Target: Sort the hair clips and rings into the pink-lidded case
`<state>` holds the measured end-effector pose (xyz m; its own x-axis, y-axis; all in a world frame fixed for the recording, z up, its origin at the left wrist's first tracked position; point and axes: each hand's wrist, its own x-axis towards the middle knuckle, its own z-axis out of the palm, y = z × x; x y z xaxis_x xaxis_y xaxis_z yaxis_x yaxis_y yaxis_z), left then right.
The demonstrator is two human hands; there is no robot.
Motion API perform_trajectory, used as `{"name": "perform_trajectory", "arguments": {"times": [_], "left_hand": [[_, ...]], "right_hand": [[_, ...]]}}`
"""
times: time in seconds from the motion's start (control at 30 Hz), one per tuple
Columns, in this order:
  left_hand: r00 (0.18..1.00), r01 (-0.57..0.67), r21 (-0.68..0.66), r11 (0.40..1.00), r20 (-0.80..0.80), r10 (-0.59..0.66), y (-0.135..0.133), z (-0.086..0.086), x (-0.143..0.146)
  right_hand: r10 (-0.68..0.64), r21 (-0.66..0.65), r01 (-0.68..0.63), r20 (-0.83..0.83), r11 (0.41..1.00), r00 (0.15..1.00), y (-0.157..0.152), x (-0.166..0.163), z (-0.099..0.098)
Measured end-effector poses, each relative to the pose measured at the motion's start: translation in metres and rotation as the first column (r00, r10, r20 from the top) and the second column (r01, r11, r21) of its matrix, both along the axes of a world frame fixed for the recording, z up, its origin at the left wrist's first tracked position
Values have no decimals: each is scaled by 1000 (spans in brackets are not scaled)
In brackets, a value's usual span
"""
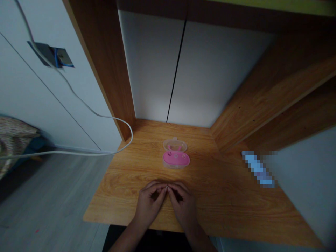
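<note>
Above the front part of the wooden desk [223, 210], my left hand [149, 199] and my right hand [183, 201] meet fingertip to fingertip. Thumbs and forefingers are pinched together on both sides. A tiny pale spot shows between the tips, too small to name. Just beyond my hands lies a small oval case [175, 166] with a pink inside, on which a few little rings rest, one dark and others lighter. Its clear lid [181, 144] is flipped open towards the back.
A white cable [78, 98] hangs across the left side and loops over the desk's left edge. On the right, a blurred-out bluish object [257, 169] lies near the wall. Wooden side panels [105, 52] frame the desk.
</note>
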<state>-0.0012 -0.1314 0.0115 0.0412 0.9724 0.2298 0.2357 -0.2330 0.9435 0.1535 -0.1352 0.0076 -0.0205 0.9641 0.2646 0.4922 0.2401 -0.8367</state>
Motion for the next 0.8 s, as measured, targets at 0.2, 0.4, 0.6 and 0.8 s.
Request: {"name": "perform_trajectory", "arguments": {"times": [0.2, 0.4, 0.6, 0.8], "left_hand": [[1000, -10, 6, 1000, 9, 10, 1, -3, 0], [998, -58, -41, 997, 9, 58, 0, -9, 0], [999, -46, -71, 996, 20, 48, 0, -5, -1], [998, -44, -84, 996, 31, 47, 1, -2, 0]], "right_hand": [[8, -37, -7, 19, 999, 1000, -2, -2, 0], [-32, -76, 32, 3, 997, 999, 1, -2, 0], [-50, -81, 52, 24, 995, 998, 2, -2, 0], [-77, -51, 84, 115, 995, 990, 12, 3, 13]]}}
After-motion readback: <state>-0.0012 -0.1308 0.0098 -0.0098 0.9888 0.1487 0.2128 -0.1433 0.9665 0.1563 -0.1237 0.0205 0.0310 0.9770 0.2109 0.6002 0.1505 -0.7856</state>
